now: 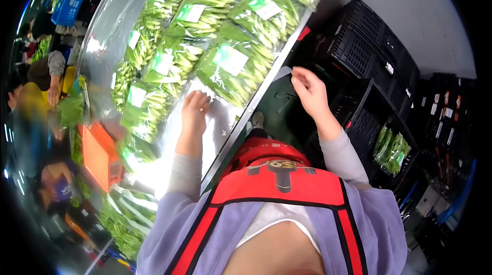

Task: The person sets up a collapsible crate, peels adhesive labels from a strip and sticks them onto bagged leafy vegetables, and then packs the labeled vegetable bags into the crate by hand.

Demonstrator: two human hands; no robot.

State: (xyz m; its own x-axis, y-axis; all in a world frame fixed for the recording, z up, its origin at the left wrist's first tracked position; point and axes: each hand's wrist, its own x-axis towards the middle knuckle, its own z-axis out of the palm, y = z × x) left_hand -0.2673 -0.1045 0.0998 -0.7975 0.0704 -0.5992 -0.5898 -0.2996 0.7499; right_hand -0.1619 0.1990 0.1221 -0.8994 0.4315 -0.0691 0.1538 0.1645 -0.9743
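Note:
My left hand (196, 108) is over the metal table (207, 116), its fingers loosely bent and nothing visible in them. Just beyond it are clear bags of leafy greens with white and green labels; the closest is a large bag (233, 70) up and to the right, with another bag (146, 108) on the left. Past the table's right edge, my right hand (310, 90) hangs in the air, holding nothing, with thumb and fingers apart. More bagged greens (266, 11) lie in rows toward the far end.
Black plastic crates (366, 44) are stacked on the right, and a lower crate holds bagged greens (392, 149). An orange box (100, 154) stands at the table's left side, near more greens (125, 224). Across the table, a co-worker's hand (53, 96) is beside greens; a blue basket (70, 3) is behind.

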